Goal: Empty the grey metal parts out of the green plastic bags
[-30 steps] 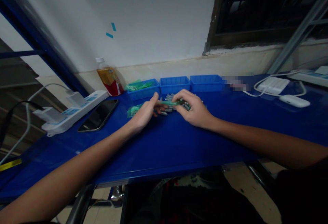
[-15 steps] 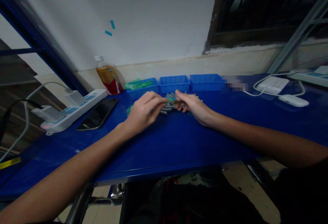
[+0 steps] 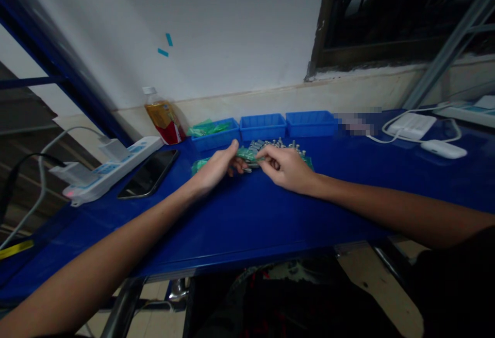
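A small green plastic bag (image 3: 245, 153) spans the gap between my two hands. My left hand (image 3: 221, 166) is closed on its left side, thumb up and fingers curled underneath. With thumb and forefinger, my right hand (image 3: 286, 168) pinches the bag's right edge. Just behind my hands lies a pile of small metal bolts and cylindrical pieces (image 3: 276, 144), partly covered by my right hand. More green plastic (image 3: 199, 165) lies on the table beside my left wrist. My fingers hide whether anything is inside the held bag.
Three blue bins stand by the wall: the left bin (image 3: 216, 140) holds green bags, beside a middle bin (image 3: 263, 127) and a right bin (image 3: 310, 123). At left are a drink bottle (image 3: 165, 119), a phone (image 3: 149, 174) and a power strip (image 3: 116, 165). White chargers (image 3: 412, 125) and cables lie right.
My left hand has turned thumb-up and shifted slightly left. My right hand has rolled over from palm-up to a downward pinch at the bag. More of the metal pile shows.
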`<state>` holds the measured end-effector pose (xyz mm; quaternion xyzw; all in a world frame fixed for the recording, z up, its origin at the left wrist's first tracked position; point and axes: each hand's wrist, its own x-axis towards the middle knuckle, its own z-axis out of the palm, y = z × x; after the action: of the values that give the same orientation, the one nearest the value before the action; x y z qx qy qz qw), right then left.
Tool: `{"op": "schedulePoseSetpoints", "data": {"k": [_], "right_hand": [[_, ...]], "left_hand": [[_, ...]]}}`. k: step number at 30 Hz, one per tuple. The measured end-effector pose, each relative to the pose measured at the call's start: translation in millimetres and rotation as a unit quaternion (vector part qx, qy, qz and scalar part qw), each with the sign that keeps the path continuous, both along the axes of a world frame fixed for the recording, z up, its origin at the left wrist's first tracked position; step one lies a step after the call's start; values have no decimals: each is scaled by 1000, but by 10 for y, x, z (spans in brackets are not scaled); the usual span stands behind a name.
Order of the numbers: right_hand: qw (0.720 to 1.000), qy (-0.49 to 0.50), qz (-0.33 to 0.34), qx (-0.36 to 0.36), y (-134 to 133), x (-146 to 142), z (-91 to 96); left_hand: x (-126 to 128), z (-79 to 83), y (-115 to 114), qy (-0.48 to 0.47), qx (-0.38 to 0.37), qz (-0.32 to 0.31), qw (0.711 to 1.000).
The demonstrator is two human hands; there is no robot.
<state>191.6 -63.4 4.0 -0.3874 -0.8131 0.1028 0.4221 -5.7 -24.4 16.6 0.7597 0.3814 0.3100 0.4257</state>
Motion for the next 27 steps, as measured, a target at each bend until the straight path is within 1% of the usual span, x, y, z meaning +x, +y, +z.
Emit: {"op": "schedulePoseSetpoints", "data": {"k": [1,2,3,5,7,8,10,11,13,15,21,24,26,27], "right_hand": [[1000,-13,10,8,-3,-8,-12],[1000,-20,16,9,-2,-18,-19],[1000,-19,22,-1,2,-30,-23],[998,13,24,-53,15,-51,-21],[990,61,21,-122,30,-60,-8],[985,81,18,-149,35,-58,1],[978,99,21,-182,39,-45,20],[976,103,25,-192,41,-36,27],[972,110,31,-206,49,-20,27],[972,107,30,-206,69,-14,8],[984,100,-17,-144,114,-27,-65],[994,75,-33,-71,77,-25,-45],[999,37,-15,2,48,-22,-28],[999,22,-1,38,38,-21,-24]], "left_hand": [[0,-8,11,-7,-7,5,1000],[-1,-14,13,-11,3,9,1000],[-1,-19,7,-11,29,15,999],[-1,-21,-27,9,122,35,992],[-2,-14,-76,51,241,40,968],[-3,-8,-101,77,293,29,953],[-5,8,-139,119,364,-16,924],[-5,16,-151,134,382,-39,913],[-6,24,-163,159,396,-70,902],[-8,17,-164,184,390,-83,898],[-15,-43,-148,233,371,-109,892],[-1,-29,-156,243,366,-114,891],[19,-7,-169,241,351,-117,897],[30,1,-175,229,333,-116,907]]}}
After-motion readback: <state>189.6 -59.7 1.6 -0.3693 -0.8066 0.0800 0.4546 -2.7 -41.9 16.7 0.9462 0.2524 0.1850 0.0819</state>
